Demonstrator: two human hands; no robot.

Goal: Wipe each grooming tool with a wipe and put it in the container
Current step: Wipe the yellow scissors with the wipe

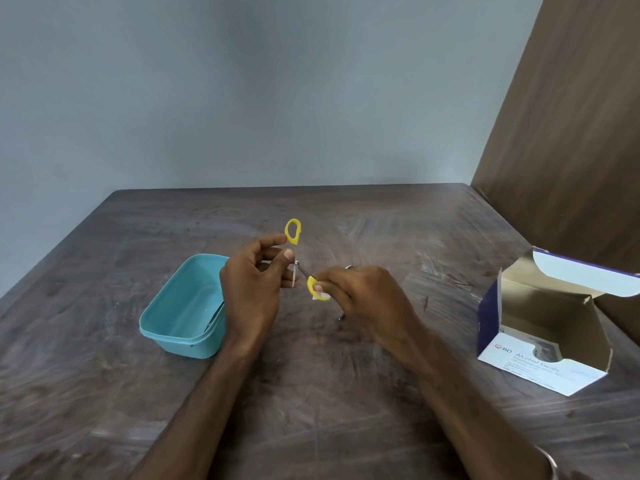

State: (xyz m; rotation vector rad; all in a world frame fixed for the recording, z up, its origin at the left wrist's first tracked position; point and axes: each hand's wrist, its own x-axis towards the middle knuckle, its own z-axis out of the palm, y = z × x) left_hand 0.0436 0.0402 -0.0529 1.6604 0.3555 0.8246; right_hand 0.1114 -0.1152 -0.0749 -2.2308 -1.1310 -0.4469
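At frame centre, the left hand (254, 282) pinches the opened scissors (297, 263) steady so the right hand (360, 299), pinching a wipe (317, 296), can rub a handle.

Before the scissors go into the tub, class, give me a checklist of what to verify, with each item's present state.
1. Scissors held by both hands: ok, left hand and right hand grip them.
2. Wipe against the scissors: ok, white wipe at the lower yellow handle.
3. Blades wiped: cannot tell.
4. Scissors closed: not ok, handles spread apart.
5. Tub within reach: ok, beside the left hand.
6. Swab box open: ok.
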